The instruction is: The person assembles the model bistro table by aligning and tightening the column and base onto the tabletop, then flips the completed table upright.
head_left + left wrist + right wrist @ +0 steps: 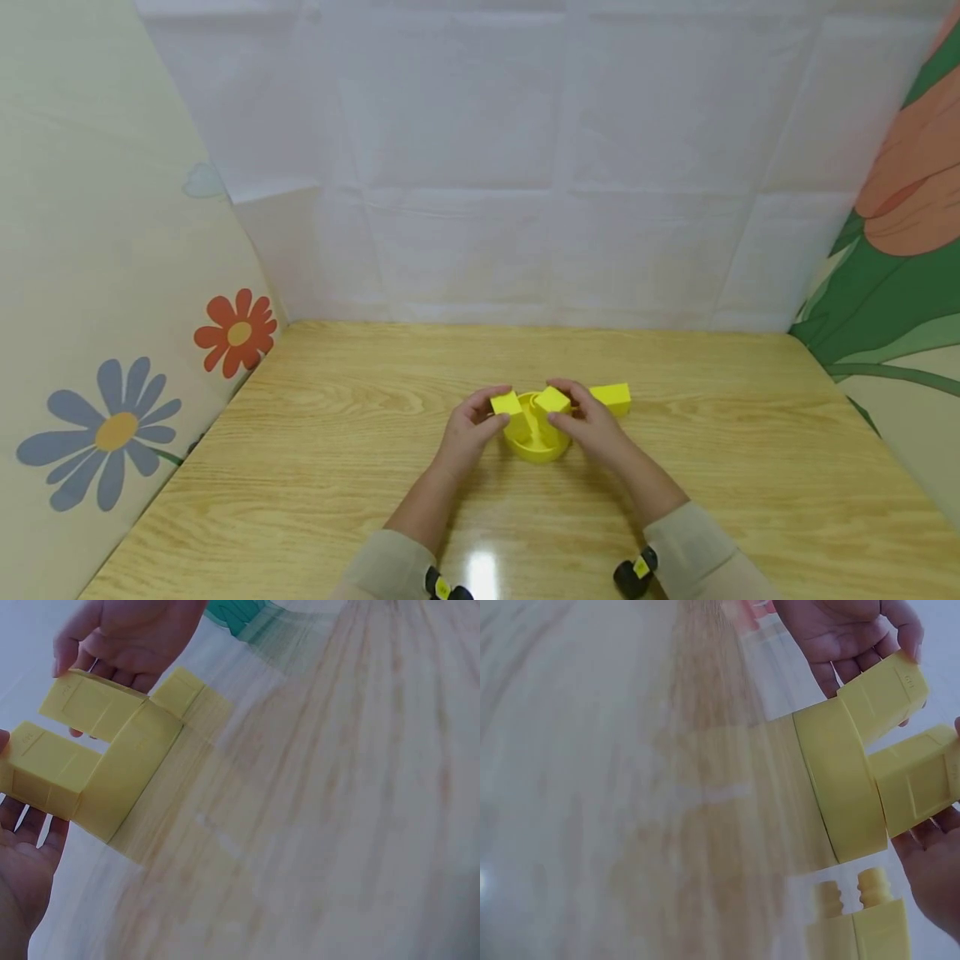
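Observation:
A round yellow dish point(536, 456) with raised inner parts sits on the wooden table between the hands. My left hand point(465, 433) grips a yellow tapered block point(507, 407) between thumb and fingers at the dish's left side. On its right side, my right hand point(596, 425) pinches a second yellow block point(553, 400) in the same way. Both blocks rise above the dish wall point(840, 787), their lower ends hidden by it; whether they are fixed there I cannot tell. Behind the right hand lies a third yellow block point(613, 398), showing two ridged pegs point(872, 888) in the right wrist view.
The wood-grain table point(337, 467) reaches back to a white sheet point(465, 167). Flower-patterned panels stand at the left point(112, 250) and right point(892, 333). Black devices sit at the left cuff point(444, 587) and right cuff point(636, 575).

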A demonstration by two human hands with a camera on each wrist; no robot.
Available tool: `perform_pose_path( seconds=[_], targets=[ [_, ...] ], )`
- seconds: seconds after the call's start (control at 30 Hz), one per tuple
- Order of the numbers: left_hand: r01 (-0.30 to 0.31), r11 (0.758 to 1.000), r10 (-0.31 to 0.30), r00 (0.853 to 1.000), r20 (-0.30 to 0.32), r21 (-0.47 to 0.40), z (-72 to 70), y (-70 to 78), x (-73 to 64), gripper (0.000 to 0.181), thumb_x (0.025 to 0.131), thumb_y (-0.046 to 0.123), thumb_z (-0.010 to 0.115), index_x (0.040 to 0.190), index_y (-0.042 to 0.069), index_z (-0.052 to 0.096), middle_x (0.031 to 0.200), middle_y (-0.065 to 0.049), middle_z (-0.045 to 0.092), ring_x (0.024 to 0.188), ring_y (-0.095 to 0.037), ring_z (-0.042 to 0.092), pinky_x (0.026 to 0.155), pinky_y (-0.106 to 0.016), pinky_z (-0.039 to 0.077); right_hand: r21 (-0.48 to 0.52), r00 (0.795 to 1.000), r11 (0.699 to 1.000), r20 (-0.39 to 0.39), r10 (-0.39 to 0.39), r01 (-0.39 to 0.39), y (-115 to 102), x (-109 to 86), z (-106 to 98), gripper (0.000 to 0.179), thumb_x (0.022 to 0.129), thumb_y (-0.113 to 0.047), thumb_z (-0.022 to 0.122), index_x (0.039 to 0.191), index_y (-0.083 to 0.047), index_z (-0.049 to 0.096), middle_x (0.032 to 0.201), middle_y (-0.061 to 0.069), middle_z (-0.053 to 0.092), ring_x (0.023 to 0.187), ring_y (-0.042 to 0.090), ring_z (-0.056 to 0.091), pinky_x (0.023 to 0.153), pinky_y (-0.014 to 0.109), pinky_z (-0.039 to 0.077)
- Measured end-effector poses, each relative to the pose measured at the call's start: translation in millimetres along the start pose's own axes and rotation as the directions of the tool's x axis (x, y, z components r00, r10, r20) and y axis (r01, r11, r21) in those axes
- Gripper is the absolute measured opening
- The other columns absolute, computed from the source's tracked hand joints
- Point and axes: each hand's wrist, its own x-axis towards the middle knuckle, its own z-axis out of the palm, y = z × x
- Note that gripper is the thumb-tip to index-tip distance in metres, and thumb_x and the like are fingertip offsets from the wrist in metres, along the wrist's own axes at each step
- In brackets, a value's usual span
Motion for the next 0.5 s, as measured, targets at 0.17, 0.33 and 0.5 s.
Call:
perform_pose_path(
  seconds=[0.17, 0.33, 0.5],
  targets=[
    [0.013, 1.000, -0.013, 1.000, -0.001, -0.005, 0.1, -0.2, 0.5, 0.039, 0.088, -0.001, 0.059, 0.127, -0.005, 0.058, 0.128, -0.022, 0.060, 0.100, -0.006, 0.060, 0.084, -0.016, 0.051, 0.118, 1.000, 0.993, 0.014, 0.020, -0.021, 0.9, 1.0, 1.3, 0.051, 0.097, -0.010, 0.057, 0.144, 0.000, 0.040, 0.146, 0.021, 0.045, 0.131, 0.033, 0.047, 0.112, 0.048, 0.039],
    [0.017, 1.000, -0.017, 1.000, 0.000, -0.015, -0.4, -0.8, 0.7, 0.040, 0.087, -0.002, 0.060, 0.127, -0.004, 0.059, 0.128, -0.021, 0.060, 0.100, -0.006, 0.060, 0.084, -0.016, 0.051, 0.131, 0.998, 0.990, -0.036, 0.055, -0.050, 4.4, 3.2, 1.5, 0.055, 0.095, -0.011, 0.063, 0.144, -0.002, 0.041, 0.140, 0.021, 0.051, 0.127, 0.031, 0.050, 0.112, 0.048, 0.039],
    [0.002, 1.000, -0.002, 1.000, -0.001, -0.003, -0.7, -1.3, 0.6, 0.040, 0.087, -0.001, 0.060, 0.127, -0.006, 0.058, 0.128, -0.022, 0.060, 0.100, -0.007, 0.059, 0.084, -0.015, 0.051, 0.152, 0.992, 0.986, -0.091, 0.082, -0.068, 8.3, 4.2, 1.1, 0.055, 0.093, -0.010, 0.067, 0.142, -0.002, 0.044, 0.132, 0.020, 0.057, 0.120, 0.028, 0.054, 0.110, 0.045, 0.041]
  ],
)
